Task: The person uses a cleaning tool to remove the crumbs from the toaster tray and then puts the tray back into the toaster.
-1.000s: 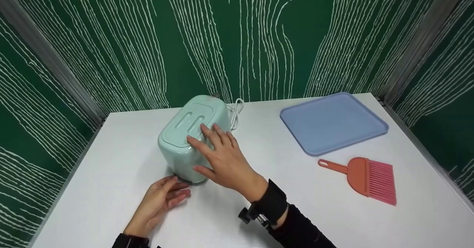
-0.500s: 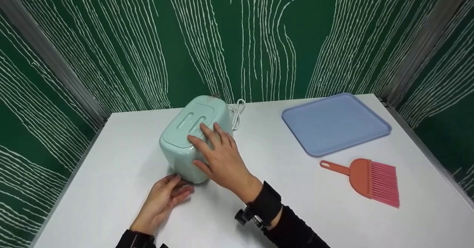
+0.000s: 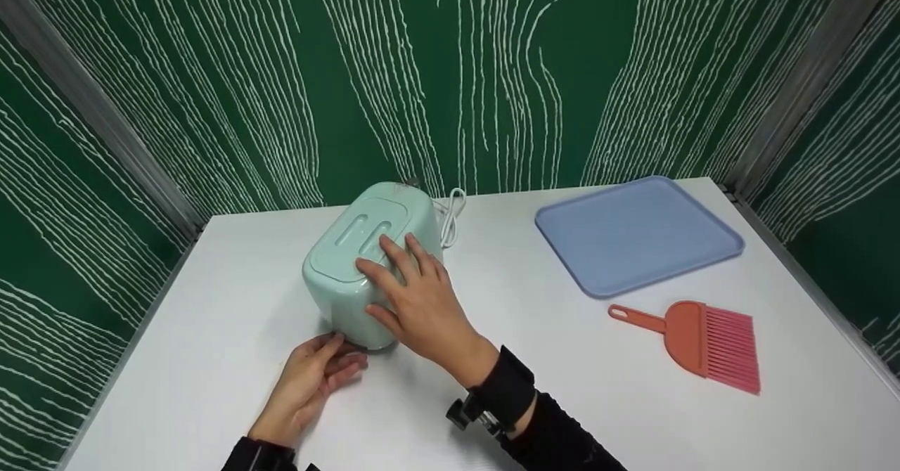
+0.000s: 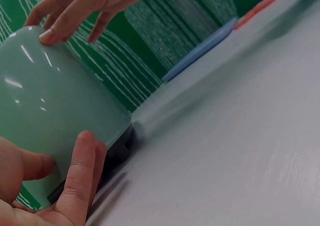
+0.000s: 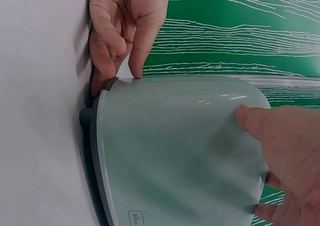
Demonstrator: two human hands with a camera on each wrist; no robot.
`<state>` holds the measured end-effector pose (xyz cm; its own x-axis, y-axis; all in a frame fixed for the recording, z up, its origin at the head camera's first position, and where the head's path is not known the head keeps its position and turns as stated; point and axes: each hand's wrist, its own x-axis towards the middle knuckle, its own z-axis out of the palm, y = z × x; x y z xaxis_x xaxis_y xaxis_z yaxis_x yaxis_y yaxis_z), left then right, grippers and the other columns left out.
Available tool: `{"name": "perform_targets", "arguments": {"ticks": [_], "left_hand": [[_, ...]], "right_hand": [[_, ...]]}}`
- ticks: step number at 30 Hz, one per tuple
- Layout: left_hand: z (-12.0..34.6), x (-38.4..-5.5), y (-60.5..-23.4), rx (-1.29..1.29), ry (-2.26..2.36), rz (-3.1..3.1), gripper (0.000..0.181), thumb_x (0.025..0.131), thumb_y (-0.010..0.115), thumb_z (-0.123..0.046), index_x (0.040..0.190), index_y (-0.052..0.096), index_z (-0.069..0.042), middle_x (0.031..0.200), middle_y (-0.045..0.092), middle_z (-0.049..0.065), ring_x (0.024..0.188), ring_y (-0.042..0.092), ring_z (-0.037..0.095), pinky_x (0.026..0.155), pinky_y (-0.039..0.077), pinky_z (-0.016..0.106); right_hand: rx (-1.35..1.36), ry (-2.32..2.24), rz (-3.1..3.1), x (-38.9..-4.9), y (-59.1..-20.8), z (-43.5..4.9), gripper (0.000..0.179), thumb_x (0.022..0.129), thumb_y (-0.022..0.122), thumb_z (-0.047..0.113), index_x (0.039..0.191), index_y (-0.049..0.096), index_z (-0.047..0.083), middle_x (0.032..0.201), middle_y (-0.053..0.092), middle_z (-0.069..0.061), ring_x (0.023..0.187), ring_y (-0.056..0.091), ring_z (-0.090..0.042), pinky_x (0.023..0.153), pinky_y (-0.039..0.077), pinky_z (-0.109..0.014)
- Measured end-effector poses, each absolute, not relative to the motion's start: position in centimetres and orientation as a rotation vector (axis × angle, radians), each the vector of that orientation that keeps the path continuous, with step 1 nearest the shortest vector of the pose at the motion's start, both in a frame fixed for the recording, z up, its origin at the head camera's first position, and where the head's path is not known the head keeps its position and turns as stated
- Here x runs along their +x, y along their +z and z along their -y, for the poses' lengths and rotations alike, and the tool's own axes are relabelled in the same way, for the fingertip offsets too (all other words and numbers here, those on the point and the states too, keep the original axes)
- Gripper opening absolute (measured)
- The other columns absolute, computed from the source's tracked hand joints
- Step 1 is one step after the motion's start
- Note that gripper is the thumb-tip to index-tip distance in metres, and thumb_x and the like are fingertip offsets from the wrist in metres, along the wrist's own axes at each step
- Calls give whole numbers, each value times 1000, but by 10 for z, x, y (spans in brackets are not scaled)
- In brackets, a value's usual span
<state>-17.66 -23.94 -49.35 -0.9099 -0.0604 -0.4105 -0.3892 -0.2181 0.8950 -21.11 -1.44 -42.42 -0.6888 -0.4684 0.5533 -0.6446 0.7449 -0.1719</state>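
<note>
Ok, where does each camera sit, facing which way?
Head: on the head, facing forward and down at the mint-green appliance; left hand and right hand show.
Left wrist: worn there, tilted, facing the appliance; left hand near, right hand farther.
Right wrist: worn there, sideways, facing the appliance; right hand near, left hand farther.
Shared: head and left wrist both show the blue tray.

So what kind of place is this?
It looks like a small booth, probably not a real kitchen. Green walls with wavy white lines stand around a white table, metal posts run up the back corners, and what looks like a toaster sits on the table.
</note>
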Motion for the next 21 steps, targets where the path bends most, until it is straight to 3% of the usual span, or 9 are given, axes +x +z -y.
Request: {"name": "perform_targets", "arguments": {"ticks": [21], "left_hand": [[240, -175, -494, -544, 2207, -1826, 36, 116, 50, -18, 139, 51, 10, 107, 74, 17, 90, 78, 18, 82, 68, 25]], "right_hand": [[831, 489, 2475, -210, -426, 16, 56, 107, 62, 50, 158, 48, 31, 170, 40, -14, 158, 37, -48, 120, 48, -64]]}}
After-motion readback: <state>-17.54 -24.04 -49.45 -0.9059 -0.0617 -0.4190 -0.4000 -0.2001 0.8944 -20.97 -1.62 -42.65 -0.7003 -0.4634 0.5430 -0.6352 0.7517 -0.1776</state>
